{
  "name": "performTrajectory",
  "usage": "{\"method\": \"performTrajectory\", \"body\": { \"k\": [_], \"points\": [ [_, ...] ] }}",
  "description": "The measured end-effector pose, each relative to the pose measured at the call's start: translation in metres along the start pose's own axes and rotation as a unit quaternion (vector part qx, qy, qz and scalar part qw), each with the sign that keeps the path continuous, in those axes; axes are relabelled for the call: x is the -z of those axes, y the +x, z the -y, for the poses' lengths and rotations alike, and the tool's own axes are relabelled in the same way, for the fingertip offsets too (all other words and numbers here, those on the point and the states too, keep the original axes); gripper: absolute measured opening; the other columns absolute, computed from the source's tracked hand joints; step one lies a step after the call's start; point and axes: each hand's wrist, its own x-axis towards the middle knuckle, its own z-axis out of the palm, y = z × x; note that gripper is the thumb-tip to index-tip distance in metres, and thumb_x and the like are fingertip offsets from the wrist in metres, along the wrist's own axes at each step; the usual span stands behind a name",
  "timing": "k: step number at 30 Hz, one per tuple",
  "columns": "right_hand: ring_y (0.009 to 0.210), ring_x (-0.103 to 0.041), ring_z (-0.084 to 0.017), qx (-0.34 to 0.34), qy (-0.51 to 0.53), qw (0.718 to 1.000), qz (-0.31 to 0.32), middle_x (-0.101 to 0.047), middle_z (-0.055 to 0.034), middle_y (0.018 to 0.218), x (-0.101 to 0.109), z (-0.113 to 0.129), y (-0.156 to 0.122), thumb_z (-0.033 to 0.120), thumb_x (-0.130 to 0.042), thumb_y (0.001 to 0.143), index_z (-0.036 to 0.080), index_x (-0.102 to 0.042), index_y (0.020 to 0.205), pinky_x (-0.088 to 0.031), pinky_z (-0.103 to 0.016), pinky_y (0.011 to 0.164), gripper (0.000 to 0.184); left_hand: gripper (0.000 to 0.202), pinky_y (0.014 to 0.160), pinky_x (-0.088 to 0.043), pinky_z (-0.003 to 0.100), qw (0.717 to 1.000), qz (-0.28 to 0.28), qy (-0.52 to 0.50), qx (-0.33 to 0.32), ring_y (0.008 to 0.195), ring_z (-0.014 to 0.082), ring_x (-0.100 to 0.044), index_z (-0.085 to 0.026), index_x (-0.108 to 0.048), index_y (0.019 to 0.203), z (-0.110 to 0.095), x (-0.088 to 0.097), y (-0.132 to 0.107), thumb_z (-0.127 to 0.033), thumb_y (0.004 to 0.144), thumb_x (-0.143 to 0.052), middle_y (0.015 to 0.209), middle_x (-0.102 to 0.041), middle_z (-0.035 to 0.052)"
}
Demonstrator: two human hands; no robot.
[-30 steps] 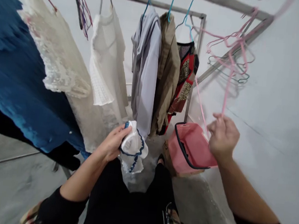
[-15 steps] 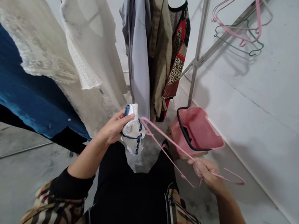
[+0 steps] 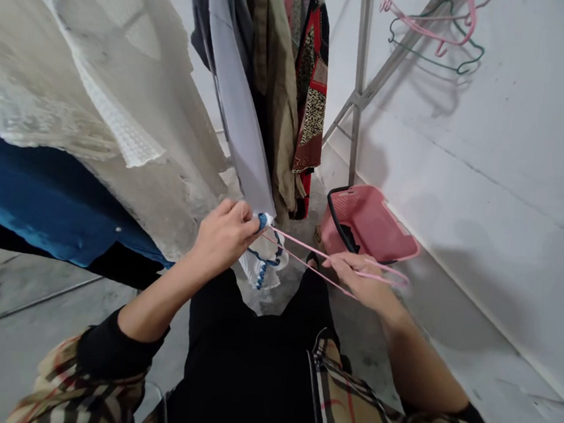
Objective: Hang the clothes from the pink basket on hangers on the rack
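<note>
My left hand is closed on a small white garment with blue trim, which hangs down from my fingers. My right hand grips a thin pink wire hanger held level. One end of the hanger reaches the garment right beside my left fingers. Both hands are in front of my body, above my black trousers.
A pink laundry basket with a black rim stands on the floor by the white wall. Clothes hang on a metal rack: a blue one, lacy white ones, grey, tan and a red patterned one. Spare hangers dangle at the upper right.
My right hand took the pink hanger down from the rail and carried it left to the garment. My left hand stayed on the garment. The view tilted downward.
</note>
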Motion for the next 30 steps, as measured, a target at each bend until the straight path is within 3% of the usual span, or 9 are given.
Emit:
{"method": "performTrajectory", "body": {
  "k": [3,6,11,19,22,25,27,28,30],
  "points": [
    [0.062,-0.061,-0.015,0.024,0.03,0.998,-0.041,-0.069,-0.0029,0.068,0.01,-0.004,0.018,0.044,-0.06,0.084,0.019,-0.073,0.074,-0.045,-0.026,0.059,0.03,0.032,0.069,-0.038,0.031,0.998,0.011,0.037,-0.046,0.083,0.02,-0.056,-0.02,-0.068,0.081,0.006,0.011,0.006,-0.043,0.094,-0.05,0.091,-0.066,0.0077],
    [0.06,-0.057,-0.013,0.053,0.06,0.993,-0.088,-0.066,-0.0019,0.065,0.014,-0.007,0.038,0.042,-0.069,0.076,0.018,-0.07,0.07,-0.043,-0.025,0.057,0.025,0.033,0.059,-0.034,0.027,0.994,0.094,0.002,-0.064,0.071,0.0165,-0.057,-0.022,-0.071,0.089,0.005,0.013,0.009,-0.043,0.096,-0.046,0.078,-0.065,0.0039],
    [0.049,-0.04,-0.007,0.047,0.114,0.977,-0.173,-0.046,0.0073,0.053,0.0,-0.012,0.055,0.041,-0.075,0.071,0.016,-0.069,0.096,-0.036,-0.023,0.052,0.035,0.03,0.053,-0.032,0.026,0.985,0.157,-0.059,-0.027,0.072,0.0154,-0.064,-0.033,-0.065,0.119,-0.012,0.007,0.008,-0.038,0.097,-0.047,0.094,-0.072,-0.0005],
    [0.052,-0.041,-0.009,0.076,0.085,0.98,-0.163,-0.04,0.0087,0.056,-0.039,-0.008,0.054,0.038,-0.065,0.083,0.019,-0.059,0.121,-0.041,-0.024,0.058,0.043,0.031,0.053,-0.032,0.025,0.979,0.183,-0.082,0.022,0.072,0.0158,-0.065,-0.035,-0.069,0.116,-0.026,-0.007,0.006,-0.044,0.096,-0.045,0.093,-0.071,0.0002],
    [0.071,-0.055,-0.012,0.125,0.049,0.968,-0.21,-0.059,0.001,0.079,-0.05,-0.004,0.052,0.037,-0.064,0.083,0.022,-0.053,0.126,-0.048,-0.027,0.07,0.047,0.03,0.053,-0.032,0.024,0.979,0.172,-0.104,0.042,0.073,0.0154,-0.065,-0.036,-0.069,0.114,-0.028,-0.01,0.006,-0.045,0.096,-0.047,0.09,-0.071,-0.0008],
    [0.105,-0.056,-0.02,0.192,0.016,0.895,-0.403,-0.058,-0.0078,0.11,-0.062,-0.006,0.041,0.03,-0.066,0.082,0.022,-0.053,0.122,-0.048,-0.035,0.089,0.043,0.03,0.054,-0.033,0.024,0.984,0.122,-0.101,0.083,0.074,0.0154,-0.064,-0.036,-0.07,0.113,-0.025,-0.007,0.004,-0.046,0.095,-0.048,0.085,-0.069,-0.0001],
    [0.102,-0.057,-0.019,0.218,0.018,0.86,-0.461,-0.059,-0.0063,0.103,-0.076,-0.013,0.031,0.023,-0.062,0.084,0.023,-0.056,0.111,-0.049,-0.036,0.088,0.028,0.029,0.055,-0.034,0.023,0.985,0.091,-0.105,0.106,0.074,0.0147,-0.063,-0.036,-0.071,0.112,-0.022,-0.002,0.004,-0.044,0.095,-0.049,0.083,-0.068,0.0],
    [0.094,-0.059,-0.018,0.216,0.023,0.87,-0.444,-0.059,-0.0045,0.095,-0.085,-0.019,0.026,0.022,-0.06,0.085,0.023,-0.058,0.104,-0.05,-0.034,0.084,0.018,0.029,0.056,-0.035,0.023,0.984,0.08,-0.11,0.115,0.074,0.0142,-0.063,-0.035,-0.071,0.112,-0.022,0.0,0.003,-0.043,0.095,-0.049,0.082,-0.067,-0.0001],
    [0.079,-0.059,-0.016,0.172,0.023,0.923,-0.344,-0.06,-0.002,0.082,-0.107,-0.031,0.024,0.026,-0.059,0.086,0.022,-0.059,0.091,-0.05,-0.032,0.076,0.006,0.028,0.055,-0.035,0.023,0.983,0.063,-0.118,0.129,0.072,0.0134,-0.062,-0.035,-0.071,0.113,-0.023,0.004,0.003,-0.042,0.095,-0.049,0.08,-0.065,-0.0002]
  ]
}}
